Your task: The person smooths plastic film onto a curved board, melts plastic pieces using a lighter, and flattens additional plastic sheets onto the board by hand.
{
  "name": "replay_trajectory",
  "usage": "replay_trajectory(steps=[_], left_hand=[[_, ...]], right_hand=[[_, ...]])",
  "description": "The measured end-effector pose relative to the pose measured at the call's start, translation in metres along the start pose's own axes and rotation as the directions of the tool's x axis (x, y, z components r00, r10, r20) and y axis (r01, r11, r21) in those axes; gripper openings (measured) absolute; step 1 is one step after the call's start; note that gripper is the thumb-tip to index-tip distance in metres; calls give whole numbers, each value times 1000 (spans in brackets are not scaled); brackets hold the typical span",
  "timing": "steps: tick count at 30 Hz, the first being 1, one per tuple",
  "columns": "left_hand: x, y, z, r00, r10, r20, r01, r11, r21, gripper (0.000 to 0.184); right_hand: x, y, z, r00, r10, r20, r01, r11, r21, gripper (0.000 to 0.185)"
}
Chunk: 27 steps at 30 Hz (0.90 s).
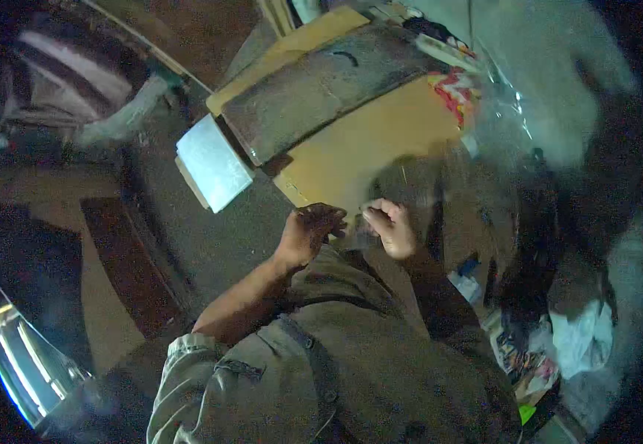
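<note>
Close in front of my body, my left hand (311, 234) is in shadow, its fingers curled in toward the right. My right hand (391, 228) faces it a short gap away, thumb and forefinger pinched together. Something small and pale may be at those fingertips, but it is too blurred to name. Whether the left fingers hold anything is hidden by the dark. Just beyond both hands lies a tan board or cardboard sheet (358, 144), its near edge close to my fingers.
A worn dark flat panel (314, 92) lies along the far side of the tan sheet. To the left is a stack of white sheets (214, 163). A red and yellow packet (455, 96) rests at the sheet's right end. White plastic bags (580, 337) lie at lower right.
</note>
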<state>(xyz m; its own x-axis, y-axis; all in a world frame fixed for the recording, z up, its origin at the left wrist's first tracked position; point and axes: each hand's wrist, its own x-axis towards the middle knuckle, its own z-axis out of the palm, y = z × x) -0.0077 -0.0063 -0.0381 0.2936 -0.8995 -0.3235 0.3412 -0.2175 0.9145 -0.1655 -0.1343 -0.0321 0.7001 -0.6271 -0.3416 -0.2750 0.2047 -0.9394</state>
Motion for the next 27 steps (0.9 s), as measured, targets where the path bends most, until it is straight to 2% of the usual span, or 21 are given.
replay_trajectory(steps=[1, 2, 4, 7, 8, 9, 10, 11, 13, 16, 18, 19, 20, 21, 22, 23, 25, 26, 27], left_hand=[[3, -4, -1, 1000, 0, -17, 0, 1000, -6, 23], [6, -8, -2, 998, -20, -68, 22, 999, 27, 23], [10, -6, 0, 991, -42, -124, 50, 997, 59, 24], [19, -8, -2, 967, -104, -233, 117, 992, 44, 25], [23, -10, -4, 964, -17, -265, 64, 983, 171, 22], [27, -12, -5, 956, 71, -284, 17, 954, 298, 21], [33, -23, -12, 954, 61, -294, 28, 957, 290, 21], [42, -45, -22, 953, 144, -265, -1, 879, 476, 20], [48, -50, -27, 949, 215, -232, -20, 773, 634, 20], [45, -47, -32, 914, 260, -311, 20, 738, 674, 21], [31, -39, -32, 912, 98, -398, 44, 942, 333, 20], [26, -35, -34, 909, 93, -406, 50, 944, 327, 20], [19, -31, -37, 886, -66, -460, 102, 993, 54, 21], [13, -23, -37, 853, -230, -468, 136, 965, -225, 22], [8, -5, -34, 840, -296, -455, 181, 943, -281, 20], [4, -5, -35, 834, -301, -463, 181, 941, -287, 20], [-2, -5, -39, 850, -320, -418, 162, 914, -371, 20], [-2, -3, -39, 847, -335, -413, 149, 895, -420, 21], [-3, -6, -41, 859, -296, -417, 146, 923, -356, 23]], right_hand=[[5, -3, -2, 1000, 20, -9, -21, 994, -105, 14], [11, 3, -4, 1000, 24, 5, -24, 994, -109, 14], [22, 16, -6, 997, -37, -74, 30, 995, -93, 14], [33, 10, -7, 994, 4, -108, -6, 1000, -10, 21], [38, 10, -9, 995, -8, -104, 16, 997, 74, 21], [41, 8, -10, 996, 5, -94, 2, 997, 72, 21], [44, 3, -11, 995, 41, -94, -36, 998, 51, 21], [48, 3, -11, 992, 75, -98, -72, 997, 31, 21], [57, 7, -10, 988, 106, -112, -106, 994, 4, 22], [67, 6, -7, 984, 131, -120, -131, 991, 7, 21], [73, -3, -1, 989, 79, -124, -97, 984, -148, 20], [79, 1, 2, 990, 85, -116, -102, 983, -152, 20], [86, 11, 6, 988, 105, -111, -122, 979, -162, 20], [93, 21, 10, 987, 125, -105, -142, 975, -173, 20], [100, 27, 14, 995, 61, -74, -82, 947, -309, 20], [104, 30, 18, 996, 67, -63, -83, 947, -312, 20], [109, 29, 29, 987, -161, -7, 112, 718, -686, 21], [112, 37, 33, 988, -152, -4, 113, 752, -649, 24], [109, 38, 41, 985, -151, -85, 67, 786, -614, 32]])
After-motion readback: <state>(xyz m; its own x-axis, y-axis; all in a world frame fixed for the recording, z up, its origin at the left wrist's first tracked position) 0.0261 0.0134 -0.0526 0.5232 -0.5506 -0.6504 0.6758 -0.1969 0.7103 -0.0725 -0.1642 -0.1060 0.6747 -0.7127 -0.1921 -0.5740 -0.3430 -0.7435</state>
